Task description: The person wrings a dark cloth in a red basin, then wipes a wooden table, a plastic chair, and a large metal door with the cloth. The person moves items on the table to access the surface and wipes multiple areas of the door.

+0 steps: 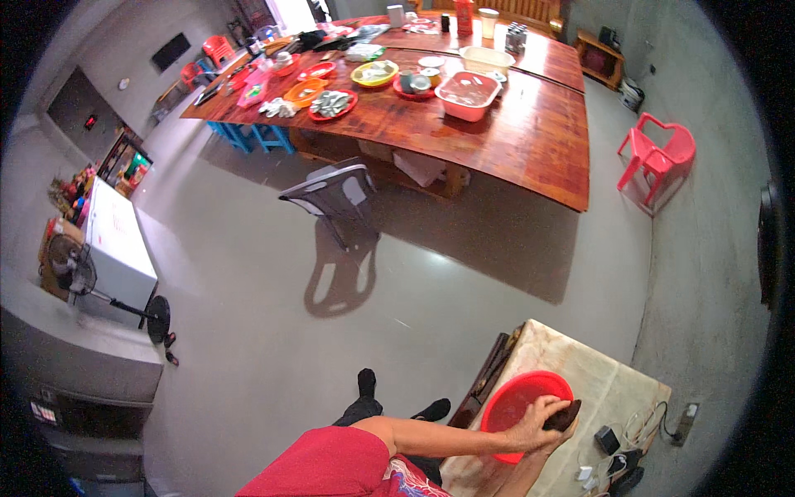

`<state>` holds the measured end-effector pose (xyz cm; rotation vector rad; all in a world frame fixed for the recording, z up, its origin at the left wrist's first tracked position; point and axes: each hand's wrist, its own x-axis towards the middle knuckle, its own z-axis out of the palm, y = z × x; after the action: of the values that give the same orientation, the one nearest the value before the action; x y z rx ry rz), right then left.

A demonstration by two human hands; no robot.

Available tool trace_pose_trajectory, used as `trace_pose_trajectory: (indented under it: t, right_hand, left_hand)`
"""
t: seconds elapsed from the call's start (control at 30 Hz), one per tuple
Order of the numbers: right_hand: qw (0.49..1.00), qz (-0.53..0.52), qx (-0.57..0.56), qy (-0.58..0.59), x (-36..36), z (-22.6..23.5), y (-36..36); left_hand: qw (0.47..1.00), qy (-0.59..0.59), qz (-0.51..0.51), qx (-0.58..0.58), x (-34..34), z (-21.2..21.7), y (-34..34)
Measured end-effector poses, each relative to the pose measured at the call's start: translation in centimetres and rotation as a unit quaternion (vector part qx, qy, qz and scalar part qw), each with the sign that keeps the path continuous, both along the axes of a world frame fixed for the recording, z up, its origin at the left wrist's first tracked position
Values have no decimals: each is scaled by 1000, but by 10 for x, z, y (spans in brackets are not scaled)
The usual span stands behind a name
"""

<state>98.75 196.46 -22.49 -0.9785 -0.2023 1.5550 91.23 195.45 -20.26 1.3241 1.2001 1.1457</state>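
Both hands are together above the right rim of a red basin (525,392), at the lower right. My left hand (534,424) reaches across from the left, its fingers closed around a dark brown, oblong object (564,415). From below, my right hand (560,440) is closed against the same object, with its fingers partly hidden. What kind of thing it is cannot be made out. The basin rests on a pale, marbled tabletop (600,373).
Cables and a black adapter (607,439) lie on the marbled top near the wall socket (686,422). Across the room a large wooden table (513,149) carries bowls, plates and a pink tub (468,95). A grey chair (335,186) and a pink chair (658,153) stand nearby.
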Motion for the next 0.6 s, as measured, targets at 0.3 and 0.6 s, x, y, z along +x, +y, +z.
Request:
trace_pose_trajectory:
  t: [0.3,0.6]
  right_hand:
    - [985,106,94,-95,-224,51,19]
    - [616,176,535,-551,-489,134,-15]
  left_hand:
    - [897,-401,50,-176,-254,47,35]
    - [836,-516,184,23,-497,31,-43]
